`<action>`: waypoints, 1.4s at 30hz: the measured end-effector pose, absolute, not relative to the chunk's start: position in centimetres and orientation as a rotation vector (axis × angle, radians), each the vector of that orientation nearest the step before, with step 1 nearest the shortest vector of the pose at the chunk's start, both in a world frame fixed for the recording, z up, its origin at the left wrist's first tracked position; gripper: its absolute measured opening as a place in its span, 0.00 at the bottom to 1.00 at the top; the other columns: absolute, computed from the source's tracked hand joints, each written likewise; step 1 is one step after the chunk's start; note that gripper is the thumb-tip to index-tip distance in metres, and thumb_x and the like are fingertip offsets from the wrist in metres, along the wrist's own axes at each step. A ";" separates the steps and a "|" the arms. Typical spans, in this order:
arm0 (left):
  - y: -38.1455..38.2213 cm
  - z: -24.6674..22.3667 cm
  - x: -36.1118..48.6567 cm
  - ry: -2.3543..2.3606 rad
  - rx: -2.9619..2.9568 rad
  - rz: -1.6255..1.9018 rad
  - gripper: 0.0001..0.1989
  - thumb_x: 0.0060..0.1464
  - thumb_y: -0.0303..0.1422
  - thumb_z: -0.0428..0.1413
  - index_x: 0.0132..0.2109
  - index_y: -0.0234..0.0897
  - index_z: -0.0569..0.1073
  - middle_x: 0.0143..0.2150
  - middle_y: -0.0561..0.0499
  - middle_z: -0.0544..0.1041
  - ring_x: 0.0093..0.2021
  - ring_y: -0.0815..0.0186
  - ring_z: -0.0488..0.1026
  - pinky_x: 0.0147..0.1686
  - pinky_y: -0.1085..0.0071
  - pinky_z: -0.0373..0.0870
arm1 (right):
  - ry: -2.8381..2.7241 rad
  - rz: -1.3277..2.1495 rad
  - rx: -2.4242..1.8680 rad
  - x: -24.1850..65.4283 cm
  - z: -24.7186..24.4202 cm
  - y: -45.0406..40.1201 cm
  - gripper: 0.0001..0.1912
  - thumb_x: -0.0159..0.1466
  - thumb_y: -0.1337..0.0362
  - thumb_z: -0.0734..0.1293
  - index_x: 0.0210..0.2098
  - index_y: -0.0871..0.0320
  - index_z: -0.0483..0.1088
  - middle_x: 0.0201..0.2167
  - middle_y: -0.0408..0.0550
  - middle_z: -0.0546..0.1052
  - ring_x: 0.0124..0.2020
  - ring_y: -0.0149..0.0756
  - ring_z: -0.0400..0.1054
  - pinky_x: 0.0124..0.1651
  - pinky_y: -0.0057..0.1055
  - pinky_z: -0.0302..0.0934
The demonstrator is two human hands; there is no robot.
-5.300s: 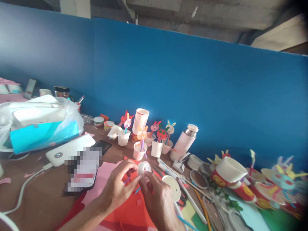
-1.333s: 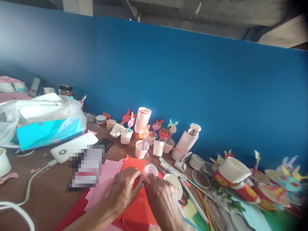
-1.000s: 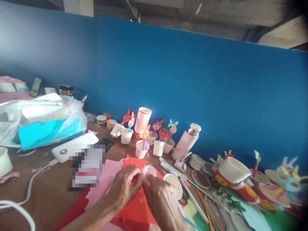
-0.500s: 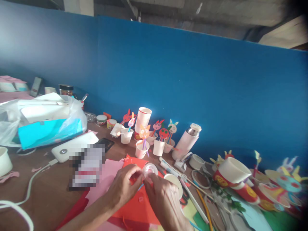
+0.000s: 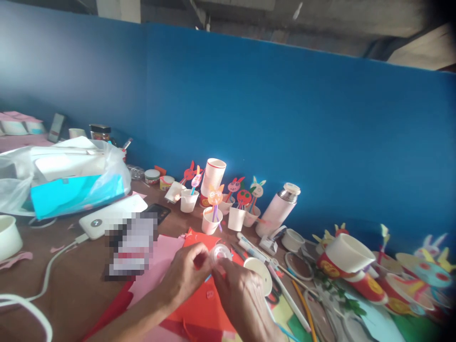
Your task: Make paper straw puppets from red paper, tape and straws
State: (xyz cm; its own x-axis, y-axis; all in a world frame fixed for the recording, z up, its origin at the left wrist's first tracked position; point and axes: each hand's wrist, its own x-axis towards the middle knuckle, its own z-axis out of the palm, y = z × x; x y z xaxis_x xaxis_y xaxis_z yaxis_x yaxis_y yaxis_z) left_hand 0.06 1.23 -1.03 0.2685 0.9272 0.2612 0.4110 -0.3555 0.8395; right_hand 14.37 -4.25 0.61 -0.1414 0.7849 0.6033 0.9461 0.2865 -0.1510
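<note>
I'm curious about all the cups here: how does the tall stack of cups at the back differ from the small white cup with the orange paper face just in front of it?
The stack of cups is several nested cups, tall, leaning slightly, with a red rim and nothing inside. The small white cup is single, short, plain white, and holds an orange paper face on straws. Both stand open side up on the brown table.

Brown table bearing paper sheets, cups, flask
</note>
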 end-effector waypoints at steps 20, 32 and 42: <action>0.9 -1.5 0.0 1.219 2.295 1.223 0.09 0.52 0.25 0.48 0.26 0.39 0.64 0.22 0.55 0.70 0.22 0.70 0.68 0.25 0.76 0.63 | -1.988 -0.472 -1.564 14.1 0.1 -4.1 0.35 0.75 0.53 0.41 0.31 0.57 0.73 0.12 0.43 0.71 0.12 0.31 0.66 0.20 0.30 0.41; 1.1 -1.5 -0.1 1.230 2.078 1.168 0.09 0.53 0.29 0.48 0.25 0.39 0.62 0.21 0.55 0.70 0.22 0.70 0.67 0.24 0.76 0.61 | -1.954 -0.294 -1.555 13.9 0.6 -4.2 0.36 0.74 0.48 0.43 0.33 0.56 0.75 0.16 0.44 0.76 0.15 0.32 0.71 0.21 0.29 0.44; 2.2 -1.0 -0.5 1.317 2.052 1.236 0.08 0.49 0.30 0.48 0.24 0.39 0.62 0.20 0.56 0.66 0.22 0.69 0.65 0.26 0.73 0.59 | -1.984 -0.420 -1.617 13.6 0.4 -4.3 0.28 0.73 0.54 0.48 0.34 0.58 0.74 0.14 0.45 0.73 0.14 0.35 0.68 0.21 0.30 0.42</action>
State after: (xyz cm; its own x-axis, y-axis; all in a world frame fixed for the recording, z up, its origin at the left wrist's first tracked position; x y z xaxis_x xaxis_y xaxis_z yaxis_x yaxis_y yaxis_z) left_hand -0.53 2.16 -0.97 0.1629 0.8730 0.4598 0.5143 -0.4728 0.7155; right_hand 13.56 -4.28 0.36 -0.1333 0.7993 0.5860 0.9683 0.2311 -0.0950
